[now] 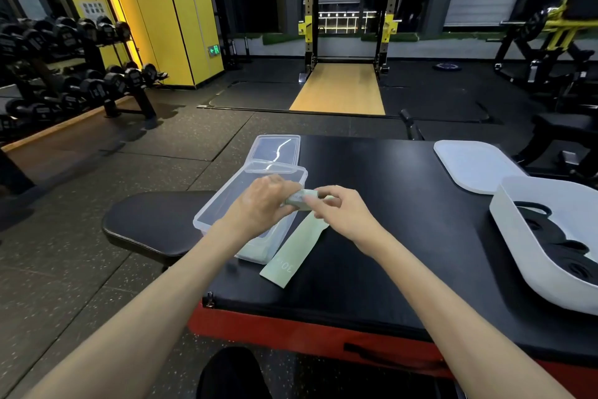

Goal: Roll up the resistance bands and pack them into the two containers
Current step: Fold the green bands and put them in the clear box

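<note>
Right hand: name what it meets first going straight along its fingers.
The rolled end of the pale green resistance band, already pinched by the right hand; beyond it, probably the left hand.

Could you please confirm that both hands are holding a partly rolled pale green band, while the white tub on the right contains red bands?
Not quite: the bands in the white tub are black, not red, as the head view shows. The rest stands: the left hand and the right hand both hold the partly rolled pale green band.
</note>
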The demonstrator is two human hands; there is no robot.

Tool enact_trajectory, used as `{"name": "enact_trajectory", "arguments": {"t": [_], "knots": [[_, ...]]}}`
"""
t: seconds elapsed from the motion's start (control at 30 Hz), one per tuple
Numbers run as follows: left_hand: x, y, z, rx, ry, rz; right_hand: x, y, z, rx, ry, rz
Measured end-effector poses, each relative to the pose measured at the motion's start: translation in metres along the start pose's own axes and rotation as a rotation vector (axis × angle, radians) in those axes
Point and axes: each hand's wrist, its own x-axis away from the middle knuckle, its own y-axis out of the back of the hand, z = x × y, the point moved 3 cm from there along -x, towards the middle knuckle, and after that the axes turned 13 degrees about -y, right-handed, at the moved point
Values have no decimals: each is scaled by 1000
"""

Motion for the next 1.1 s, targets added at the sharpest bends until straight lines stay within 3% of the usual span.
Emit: {"name": "enact_trajectory", "arguments": {"t": [0.1, 0.2, 0.4, 0.57, 0.8, 0.93, 1.1], "knots": [[0, -3, 1, -13, 3, 0, 3, -2, -6, -211, -194, 102], [2, -10, 2, -2, -1, 54, 5, 0, -6, -343, -149, 98], [-2, -13, 4, 26, 104, 201, 4, -3, -12, -245, -44, -19], [-12, 2, 2, 100, 46, 407, 5, -10, -2, -221, 76, 5], [-12, 14, 19, 111, 98, 399, 4, -23, -1, -187, 112, 36], [-5, 16, 26, 96, 117, 390, 6, -30, -9, 77, 151, -55], [7, 22, 45, 35, 179, 402, 9, -12, -41, 623, 173, -244]]}}
